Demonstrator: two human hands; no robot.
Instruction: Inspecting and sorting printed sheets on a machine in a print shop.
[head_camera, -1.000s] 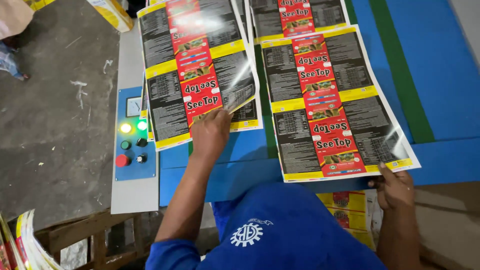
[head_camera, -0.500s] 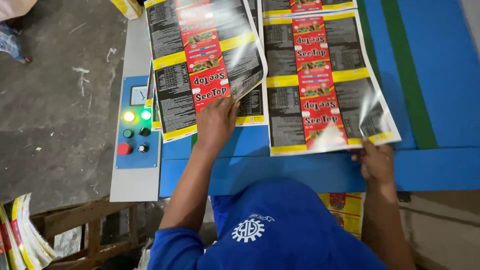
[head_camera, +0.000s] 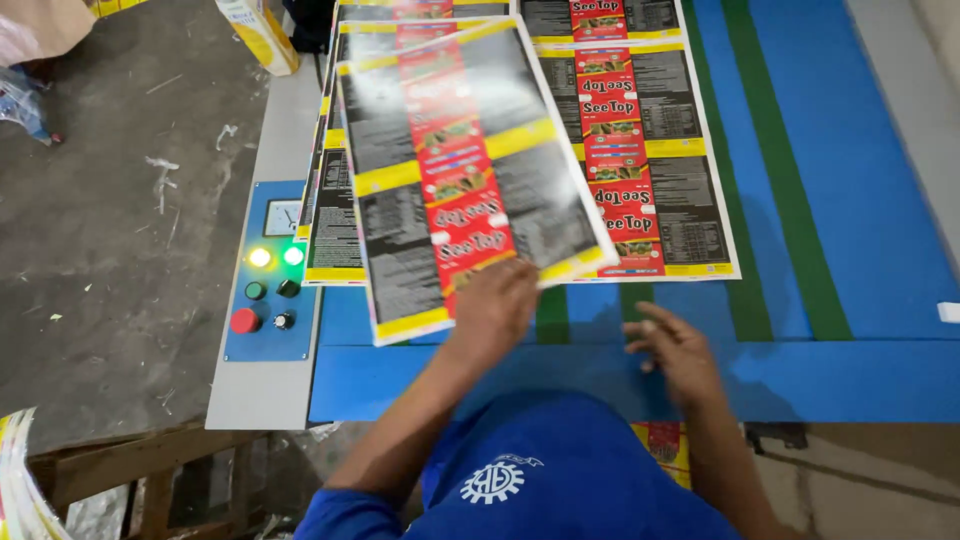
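At the far left, a blue control panel (head_camera: 270, 270) set in the grey side of the machine carries one small square meter, two lit lamps (one yellow, one green), and four knobs or buttons below them: one green, two black and one large red. Just right of it, three printed sheets show on the blue feed table (head_camera: 850, 200), each glossy with black text blocks, yellow bands and a red centre strip. One lower-left sheet (head_camera: 335, 220) lies mostly covered. The tilted top sheet (head_camera: 450, 170) lies askew over it, and the left hand (head_camera: 495, 310) presses flat on its near edge, fingers closed together on the paper. The right-hand sheet (head_camera: 650, 150) lies flat beside it. The right hand (head_camera: 680, 350) rests on the bare table, fingers loosely spread, holding nothing.
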